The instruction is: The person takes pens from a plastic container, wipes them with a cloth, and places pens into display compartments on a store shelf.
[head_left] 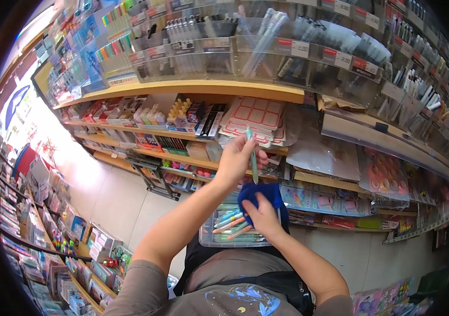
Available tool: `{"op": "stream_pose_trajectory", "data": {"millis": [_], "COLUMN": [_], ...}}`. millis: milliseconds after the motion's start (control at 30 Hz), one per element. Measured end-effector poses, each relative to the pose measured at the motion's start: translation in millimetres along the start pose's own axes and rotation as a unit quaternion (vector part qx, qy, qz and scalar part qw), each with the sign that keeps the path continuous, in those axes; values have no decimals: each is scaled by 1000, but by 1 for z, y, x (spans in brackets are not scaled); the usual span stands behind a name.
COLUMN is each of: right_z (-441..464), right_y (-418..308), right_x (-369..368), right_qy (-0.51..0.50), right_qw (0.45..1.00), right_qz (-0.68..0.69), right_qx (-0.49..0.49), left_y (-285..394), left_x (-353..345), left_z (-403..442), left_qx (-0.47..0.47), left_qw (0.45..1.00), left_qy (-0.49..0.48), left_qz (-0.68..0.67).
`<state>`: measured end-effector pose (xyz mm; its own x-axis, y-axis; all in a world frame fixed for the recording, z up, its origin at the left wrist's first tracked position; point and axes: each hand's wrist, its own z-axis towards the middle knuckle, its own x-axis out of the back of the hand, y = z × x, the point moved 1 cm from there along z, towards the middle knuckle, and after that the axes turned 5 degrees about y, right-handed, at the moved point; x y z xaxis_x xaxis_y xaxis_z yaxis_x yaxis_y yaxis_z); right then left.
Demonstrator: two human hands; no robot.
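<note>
Pinched between the thumb and fingers of my left hand [239, 159] is a slim light green pen [254, 167], its lower end pointing down. My right hand [261, 215] grips a dark blue cloth [273, 195], just below the pen's lower tip. Whether cloth and pen touch, I cannot tell. On my lap sits a clear plastic bin [235, 244] holding many pens in green, blue, white and orange. My right hand and the cloth cover part of the bin's right side.
Clear pen holders [185, 55] with price tags line the shelf [182, 88] ahead. Below it lie red-bordered label sheets [256, 113], boxed stationery and plastic-wrapped packs. A lower rack [85, 274] of small goods runs along the left. Tiled floor [124, 197] shows between the racks.
</note>
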<state>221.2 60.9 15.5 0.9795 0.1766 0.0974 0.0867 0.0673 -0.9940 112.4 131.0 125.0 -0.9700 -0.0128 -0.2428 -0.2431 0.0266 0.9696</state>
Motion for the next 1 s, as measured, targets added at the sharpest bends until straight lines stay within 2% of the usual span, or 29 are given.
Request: {"op": "stream_pose_trajectory", "data": {"millis": [67, 100, 133, 200, 233, 333, 367, 433, 467, 500, 533, 567, 600, 633, 700, 733, 767, 800, 900, 1000], "right_z": [-3, -1, -2, 2, 5, -1, -5, -9, -12, -14, -15, -16, -17, -18, -18, -16, -14, -12, -7, -12], "right_y": [-6, -1, -13, -9, -2, 7, 6, 16, 17, 15, 10, 5, 2, 0, 9, 18, 25, 29, 28, 5], "right_x": [-2, -2, -1, -2, -5, -6, -3, 1, 3, 1, 1, 3, 4, 4, 5, 7, 8, 6, 6, 6], "right_qy": [-25, -11, -10, 11, -2, -15, -37, -73, -88, -64, -40, -63, -58, -54, -45, -72, -98, -123, -113, 47], "right_qw": [998, 999, 997, 1000, 999, 998, 999, 997, 995, 995, 991, 990, 990, 989, 984, 988, 989, 989, 991, 997], "right_qz": [25, 21, 54, 15, -7, 26, 14, 7, 15, 17, 20, 37, 18, 0, -46, -34, -21, -4, 65, 53], "right_qx": [-49, -41, -54, -21, -43, 62, 32, 35, 36, 79, 123, 120, 130, 139, 164, 135, 106, 79, -14, -13], "left_y": [7, -8, -16, -40, -47, -78, -94, -125, -139, -155, -166, -177, -195, -213, -216, -216, -172, -146, -160, -117], "left_x": [-20, -28, -44, -73, -89, -127, -136, -150, -159, -166, -174, -182, -190, -198, -200, -201, -196, -187, -167, -155], "left_z": [20, 36, 43, 58, 63, 89, 103, 135, 148, 157, 163, 168, 181, 195, 196, 197, 168, 152, 151, 135], "left_qx": [95, 119, 145, 162, 161, 149, 117, 48, -40, -127, -177, -226, -247, -262, -242, -232, -239, -236, -262, -163], "left_qw": [993, 987, 981, 967, 967, 954, 944, 911, 910, 900, 894, 884, 931, 957, 963, 966, 919, 830, 882, 872], "left_qy": [-43, -94, -100, -147, -143, -97, -100, -100, -79, -57, -42, -26, -27, -27, -51, -63, -58, -52, 1, -68], "left_qz": [60, 61, 87, 131, 136, 241, 293, 396, 406, 413, 410, 408, 267, 119, 107, 100, 307, 503, 393, 456]}}
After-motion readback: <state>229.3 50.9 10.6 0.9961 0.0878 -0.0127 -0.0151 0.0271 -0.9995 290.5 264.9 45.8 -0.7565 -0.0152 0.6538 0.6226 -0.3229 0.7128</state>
